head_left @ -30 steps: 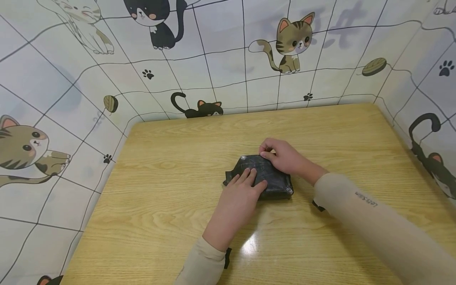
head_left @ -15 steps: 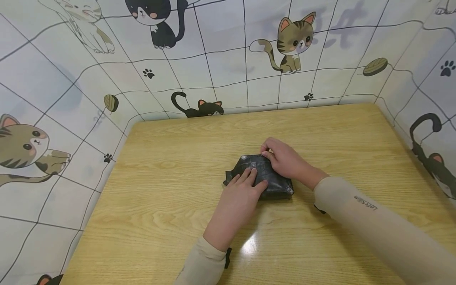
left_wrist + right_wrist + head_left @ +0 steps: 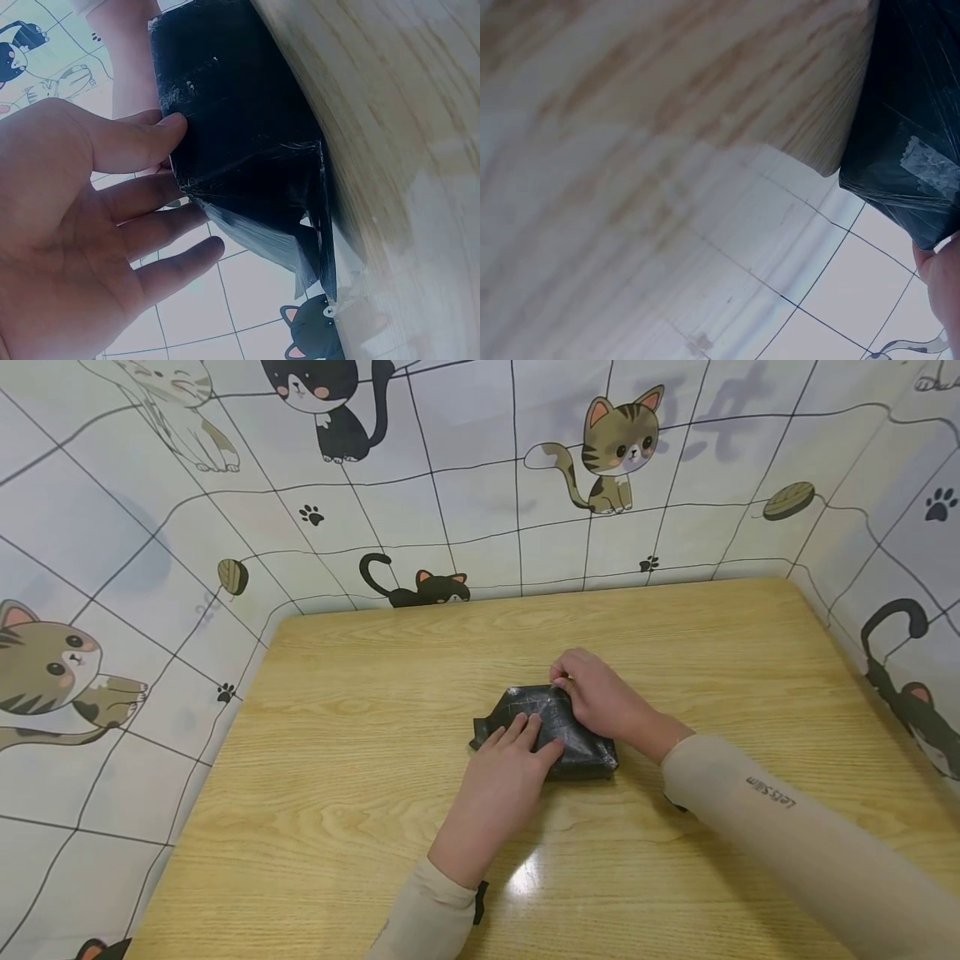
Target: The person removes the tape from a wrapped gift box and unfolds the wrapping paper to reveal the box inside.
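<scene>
A black plastic-wrapped parcel (image 3: pixel 581 750) lies on the wooden table, its folded loose end pointing left. My left hand (image 3: pixel 504 770) rests on its top with the fingers spread and nearly straight. In the left wrist view, the thumb of that hand (image 3: pixel 82 195) touches the parcel (image 3: pixel 240 97), and a loose flap of wrapping hangs out at the end. At the far edge of the parcel, my right hand (image 3: pixel 600 693) pinches the wrapping between thumb and curled fingers. Only part of that hand (image 3: pixel 941 281) shows in the right wrist view, against the parcel (image 3: pixel 907 112); its fingertips are hidden there.
The light wooden table (image 3: pixel 337 760) runs back to a wall covering (image 3: pixel 480 510) printed with cats and grid lines, which also rises at both sides. Black straps show under both sleeves, the left strap (image 3: pixel 480 903) resting near the table.
My right hand has shifted very slightly to the right along the parcel's far edge. The left hand and the parcel look almost unchanged.
</scene>
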`<state>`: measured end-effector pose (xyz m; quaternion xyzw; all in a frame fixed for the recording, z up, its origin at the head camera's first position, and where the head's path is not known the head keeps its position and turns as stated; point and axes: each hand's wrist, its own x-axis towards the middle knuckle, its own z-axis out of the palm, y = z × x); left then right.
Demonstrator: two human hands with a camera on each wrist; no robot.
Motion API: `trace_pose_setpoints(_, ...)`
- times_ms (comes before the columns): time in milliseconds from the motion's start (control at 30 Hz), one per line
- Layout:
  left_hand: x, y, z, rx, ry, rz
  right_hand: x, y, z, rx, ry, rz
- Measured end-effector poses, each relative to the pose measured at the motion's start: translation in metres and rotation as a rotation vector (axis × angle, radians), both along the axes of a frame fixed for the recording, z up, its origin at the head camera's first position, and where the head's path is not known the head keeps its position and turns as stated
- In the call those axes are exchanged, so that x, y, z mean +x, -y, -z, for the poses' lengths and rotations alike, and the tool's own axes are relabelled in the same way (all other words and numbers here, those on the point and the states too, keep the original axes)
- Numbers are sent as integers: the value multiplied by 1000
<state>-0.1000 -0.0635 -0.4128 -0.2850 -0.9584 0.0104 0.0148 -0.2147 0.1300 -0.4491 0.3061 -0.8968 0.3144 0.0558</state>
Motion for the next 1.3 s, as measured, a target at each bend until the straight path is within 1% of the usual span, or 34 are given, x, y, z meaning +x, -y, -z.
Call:
trace_pose_setpoints(133,0,0,0,3,-8,-5,0,0,1,40,-191,-43)
trace_pose_setpoints(300,0,-1,1,-1,-19,-6,3,-1,0,150,-426,-76)
trace_pose_setpoints(367,0,-1,2,-4,-25,-5,5,-2,-1,167,-521,-100)
trace_pose_setpoints(467,1,-2,1,-9,-35,-4,8,-2,-2,163,-659,-144)
trace_pose_setpoints(500,1,-2,1,-10,-39,-4,8,-1,-3,147,-692,-153)
trace_pose_setpoints(600,1,-2,1,-10,-46,-5,11,-1,-8,129,-745,-147)
trace_pose_setpoints(700,1,-2,1,-8,-41,-8,14,-2,-15,126,-759,-131)
trace_pose_setpoints(833,2,-1,1,-2,-29,-13,19,-4,-30,73,-727,-116)
trace_pose_setpoints(933,2,-1,1,5,-27,-15,21,-8,-42,0,-697,-68)
trace_pose_setpoints(1033,2,0,2,12,-12,-19,23,-14,-51,-38,-671,-7)
trace_pose_setpoints(1133,2,0,3,15,6,-27,25,-21,-54,-47,-615,43)
trace_pose_setpoints(1200,2,0,3,15,12,-30,27,-25,-53,-42,-559,75)
trace_pose_setpoints(1267,2,0,2,13,11,-32,30,-28,-51,-37,-463,110)
trace_pose_setpoints(1300,2,0,2,12,11,-33,32,-29,-50,-29,-395,130)
